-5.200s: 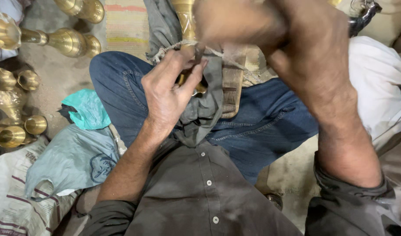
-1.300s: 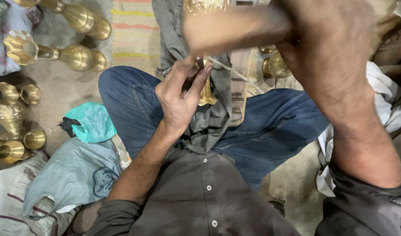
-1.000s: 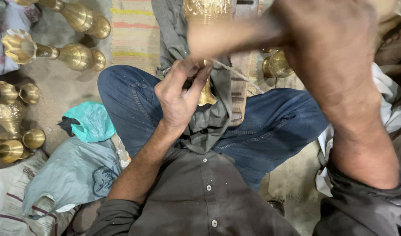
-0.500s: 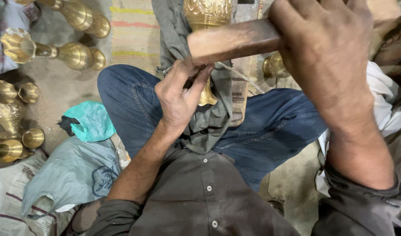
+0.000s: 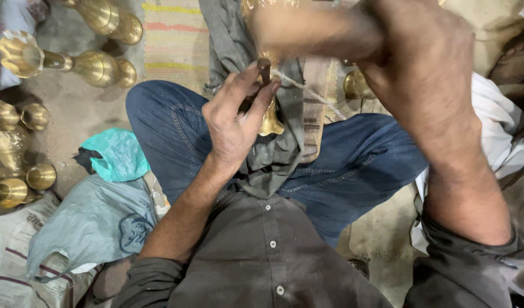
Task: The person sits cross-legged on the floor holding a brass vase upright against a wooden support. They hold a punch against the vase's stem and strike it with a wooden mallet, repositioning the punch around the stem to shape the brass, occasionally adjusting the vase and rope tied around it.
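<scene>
A seated worker's left hand (image 5: pixel 233 122) pinches a dark punch (image 5: pixel 264 69) upright between thumb and fingertips, its tip on a small brass piece (image 5: pixel 271 121) in the lap just below the fingers. The right hand (image 5: pixel 421 74), fingers wrapped tight, grips a blurred wooden mallet (image 5: pixel 307 31) above the punch, with brass vases (image 5: pixel 96 65) well off left.

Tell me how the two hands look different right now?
The left hand is sharp and low, pinching a thin dark metal rod upright against a brass piece. The right hand is raised close to the camera, gripping a blurred wooden handle. Both are bare and closed on a tool.
</scene>
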{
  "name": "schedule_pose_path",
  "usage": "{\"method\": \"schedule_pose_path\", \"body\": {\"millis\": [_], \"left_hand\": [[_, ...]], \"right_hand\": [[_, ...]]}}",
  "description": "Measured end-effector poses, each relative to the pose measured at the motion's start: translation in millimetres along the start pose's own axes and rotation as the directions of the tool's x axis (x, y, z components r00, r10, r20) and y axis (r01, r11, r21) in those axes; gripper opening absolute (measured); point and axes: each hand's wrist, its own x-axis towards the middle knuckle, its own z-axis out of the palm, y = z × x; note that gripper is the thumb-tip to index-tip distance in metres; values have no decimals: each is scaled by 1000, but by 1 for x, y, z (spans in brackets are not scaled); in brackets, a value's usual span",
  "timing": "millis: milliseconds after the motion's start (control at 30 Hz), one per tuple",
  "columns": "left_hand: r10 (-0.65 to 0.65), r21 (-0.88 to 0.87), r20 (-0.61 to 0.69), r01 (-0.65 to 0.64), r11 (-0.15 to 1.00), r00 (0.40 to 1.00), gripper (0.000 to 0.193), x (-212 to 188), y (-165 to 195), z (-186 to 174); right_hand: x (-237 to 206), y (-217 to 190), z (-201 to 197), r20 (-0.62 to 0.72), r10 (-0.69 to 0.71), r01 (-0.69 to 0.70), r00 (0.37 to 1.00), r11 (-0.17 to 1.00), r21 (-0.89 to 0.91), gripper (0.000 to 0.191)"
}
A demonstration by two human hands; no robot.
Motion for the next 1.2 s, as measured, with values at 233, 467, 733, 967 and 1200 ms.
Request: {"method": "schedule_pose_path", "body": {"millis": [233,467,733,967,1200], "left_hand": [[5,-15,50,-4,1000,999,41,-2,-7,1],[-5,-17,35,6,1000,999,38,0,-8,0],[-57,-17,47,58,998,997,36,1,-6,-1],[-82,-132,-2,81,988,997,39,0,-14,1],[-89,-190,-45,79,979,995,23,-4,-19,4]], "right_hand": [[-7,3,-1,35,-12,13,999,999,-33,26],[-4,3,-1,76,8,-4,997,999,-53,30],[-2,2,1,82,-3,7,997,999,-51,27],[1,1,-3,87,-26,34,996,996,-87,25],[12,-2,-12,62,-82,91,995,983,-160,28]]}}
